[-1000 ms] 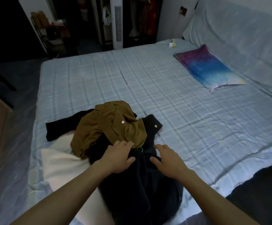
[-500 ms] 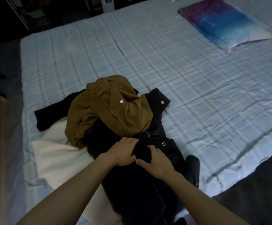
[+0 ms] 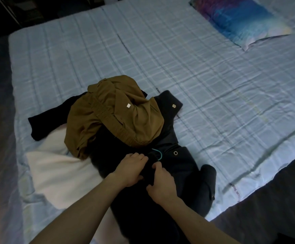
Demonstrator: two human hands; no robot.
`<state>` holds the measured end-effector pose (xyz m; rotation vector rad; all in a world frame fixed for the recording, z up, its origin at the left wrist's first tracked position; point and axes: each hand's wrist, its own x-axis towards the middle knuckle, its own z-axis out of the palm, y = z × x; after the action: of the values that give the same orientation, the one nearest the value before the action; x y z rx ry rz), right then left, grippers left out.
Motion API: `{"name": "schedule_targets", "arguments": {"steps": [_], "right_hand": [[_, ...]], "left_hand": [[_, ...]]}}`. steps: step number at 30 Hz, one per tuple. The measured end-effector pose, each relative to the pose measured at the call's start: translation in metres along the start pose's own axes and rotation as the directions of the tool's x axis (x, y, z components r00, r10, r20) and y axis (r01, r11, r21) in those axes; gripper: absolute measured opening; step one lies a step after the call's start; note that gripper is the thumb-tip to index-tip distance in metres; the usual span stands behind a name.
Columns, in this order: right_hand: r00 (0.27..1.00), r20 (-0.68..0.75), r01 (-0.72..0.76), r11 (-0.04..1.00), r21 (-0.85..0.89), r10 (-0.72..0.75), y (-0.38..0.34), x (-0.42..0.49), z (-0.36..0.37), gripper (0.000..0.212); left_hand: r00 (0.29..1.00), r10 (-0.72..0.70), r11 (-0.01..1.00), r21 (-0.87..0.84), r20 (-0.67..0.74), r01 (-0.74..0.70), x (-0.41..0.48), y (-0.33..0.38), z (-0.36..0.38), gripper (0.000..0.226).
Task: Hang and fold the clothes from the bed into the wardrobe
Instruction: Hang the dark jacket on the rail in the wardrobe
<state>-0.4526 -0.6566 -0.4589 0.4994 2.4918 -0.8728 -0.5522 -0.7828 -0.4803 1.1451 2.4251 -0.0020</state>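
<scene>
Two grips, left hand (image 3: 130,168) and right hand (image 3: 162,182), clench black garment (image 3: 183,170) on plaid bed (image 3: 178,59)

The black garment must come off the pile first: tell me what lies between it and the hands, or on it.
Nothing between: the left hand and right hand both grip a fold of the black garment. The brown garment lies across its far part and would likely lift along with it. The wardrobe is out of view.

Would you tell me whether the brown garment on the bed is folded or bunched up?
Bunched up: the brown garment lies crumpled in a heap atop dark clothes.
</scene>
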Motion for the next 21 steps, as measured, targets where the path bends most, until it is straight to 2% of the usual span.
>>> {"name": "schedule_targets", "arguments": {"steps": [3,7,9,13,16,21], "right_hand": [[1.000,0.001,-0.013,0.998,0.062,0.013,0.000,-0.002,0.009,0.060],[0.998,0.031,-0.049,0.997,0.067,0.047,-0.002,0.000,0.016,0.074],[0.998,0.033,-0.056,0.996,0.071,0.054,-0.001,0.001,0.016,0.073],[1.000,0.011,-0.029,0.995,0.093,0.028,-0.002,-0.006,0.018,0.061],[0.998,-0.050,0.052,0.994,0.095,-0.047,-0.005,-0.016,0.013,0.057],[0.931,-0.239,0.259,0.961,-0.094,-0.274,-0.014,-0.024,-0.022,0.066]], "left_hand": [[0.998,-0.005,1.000,-0.012,0.061,0.006,0.004,-0.001,0.000,0.058],[0.970,0.002,1.000,0.015,0.244,-0.006,0.009,-0.002,0.004,0.085],[0.970,0.013,0.997,0.068,0.242,-0.031,0.012,-0.001,0.006,0.085],[0.988,0.026,0.994,0.106,0.150,-0.042,0.008,0.000,0.008,0.074],[0.999,0.025,0.999,0.028,0.045,-0.027,-0.002,-0.002,0.004,0.064],[0.975,-0.004,0.996,-0.091,-0.224,-0.017,-0.018,-0.003,-0.035,0.051]]}}
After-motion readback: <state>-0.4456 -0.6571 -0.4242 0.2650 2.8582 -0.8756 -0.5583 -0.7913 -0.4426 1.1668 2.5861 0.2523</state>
